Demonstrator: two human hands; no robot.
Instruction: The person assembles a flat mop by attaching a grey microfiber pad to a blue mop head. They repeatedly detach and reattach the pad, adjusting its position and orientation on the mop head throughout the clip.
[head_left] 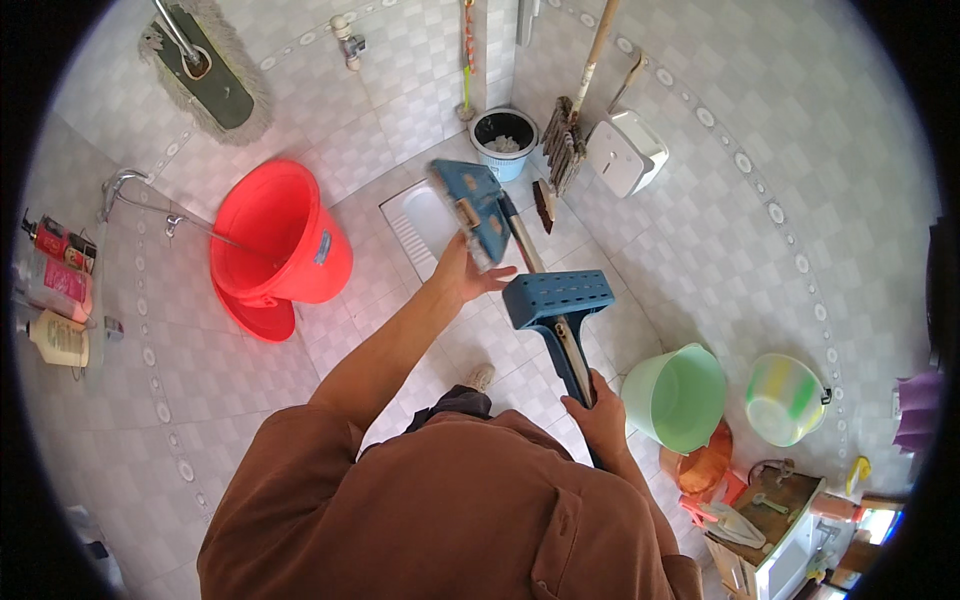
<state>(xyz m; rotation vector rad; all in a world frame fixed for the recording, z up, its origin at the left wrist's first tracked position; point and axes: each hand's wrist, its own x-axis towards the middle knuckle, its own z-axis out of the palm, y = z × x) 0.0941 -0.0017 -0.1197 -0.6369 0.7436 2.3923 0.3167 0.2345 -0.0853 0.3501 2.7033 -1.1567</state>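
Observation:
A flat mop with a blue rectangular head [478, 205] is raised in front of me, tilted, its metal pole running back toward my right side. My left hand [466, 272] grips the near edge of that head, some fingers stretching past it. Partway down the pole sits a blue slotted wringer [560, 298] with a forked neck. Below this wringer, my right hand [600, 415] is closed around the mop's handle. Beneath the mop head, a white squat toilet [420, 225] is set in the tiled floor and partly hidden.
A large red bucket [330, 250] stands left, a lid beside it. A waste bin [503, 165], string mop [563, 150] and brush [544, 205] are by the far corner. Green bucket [690, 400], basin [785, 400] and cluttered cabinet [790, 520] stand right. A dust mop [215, 85] hangs far left.

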